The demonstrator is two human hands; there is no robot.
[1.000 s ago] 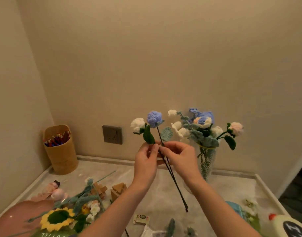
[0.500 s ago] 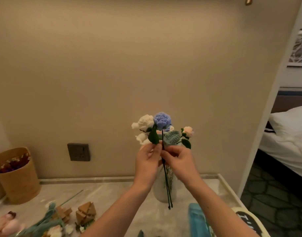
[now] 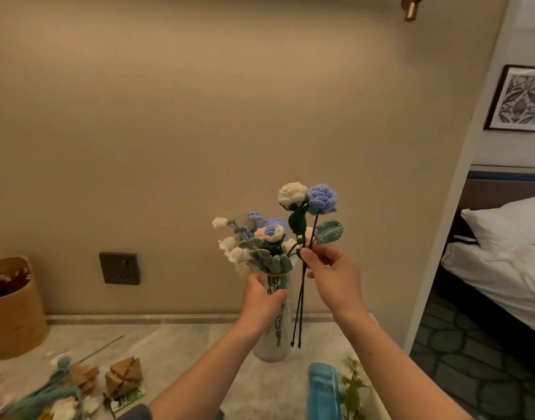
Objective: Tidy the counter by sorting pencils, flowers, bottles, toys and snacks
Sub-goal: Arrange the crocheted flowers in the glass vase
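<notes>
My right hand (image 3: 333, 272) pinches two crochet flowers by their dark stems: a white one (image 3: 292, 195) and a blue one (image 3: 322, 199) with a pale green leaf. The stems hang down beside the vase, apart from it. My left hand (image 3: 260, 295) grips the neck of a white vase (image 3: 272, 350) that stands on the counter (image 3: 184, 350) and holds a bunch of crochet flowers (image 3: 260, 242). At the left edge stands a tan cup of pencils (image 3: 13, 307).
Loose crochet flowers (image 3: 57, 392) and wooden puzzle toys (image 3: 123, 372) lie at the counter's front left. A blue packet (image 3: 322, 389) and a green sprig (image 3: 352, 386) lie front right. A wall socket (image 3: 119, 268) sits behind. The counter ends at the right, with a bedroom beyond.
My left hand has let go of the two stems and taken the vase neck. My right hand has lifted the two flowers up and to the right. The view has turned right.
</notes>
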